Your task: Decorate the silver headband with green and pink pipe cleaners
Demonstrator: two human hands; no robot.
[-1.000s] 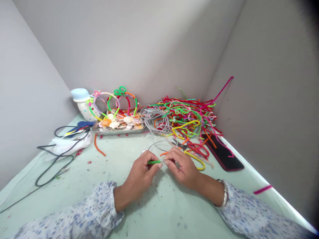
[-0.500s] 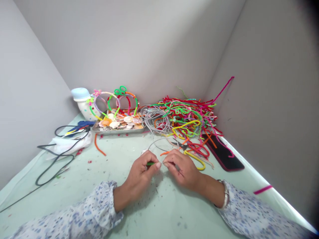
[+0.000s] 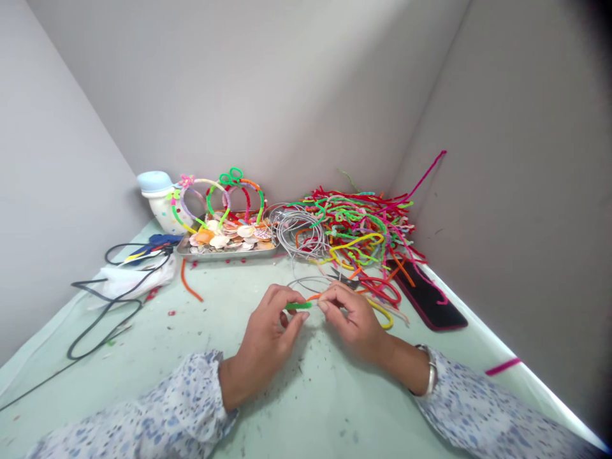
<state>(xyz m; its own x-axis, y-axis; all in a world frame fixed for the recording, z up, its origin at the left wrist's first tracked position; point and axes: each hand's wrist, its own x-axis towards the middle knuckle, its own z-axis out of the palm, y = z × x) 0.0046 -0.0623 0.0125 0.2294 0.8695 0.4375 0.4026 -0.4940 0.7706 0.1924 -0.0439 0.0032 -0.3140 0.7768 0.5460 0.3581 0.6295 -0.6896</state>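
Note:
My left hand [image 3: 270, 331] pinches a short green pipe cleaner [image 3: 299, 306] between thumb and fingers, just above the pale green table [image 3: 306, 408]. My right hand [image 3: 351, 319] meets it from the right, fingers closed on the green piece's end and a thin grey wire loop [image 3: 306, 282] that arcs behind both hands. An orange pipe cleaner bit [image 3: 315, 296] shows between the hands.
A heap of coloured pipe cleaners [image 3: 358, 223] and a coil of grey wire [image 3: 296, 233] lie at the back. A metal tray of shells [image 3: 229, 242] with wrapped headbands [image 3: 220, 191], a white jar [image 3: 160, 201], black cables [image 3: 105, 299] and a dark phone [image 3: 430, 296] surround them.
Both hands have lifted slightly and shifted a little away from me. More of the green pipe cleaner shows between the fingertips than half a second ago.

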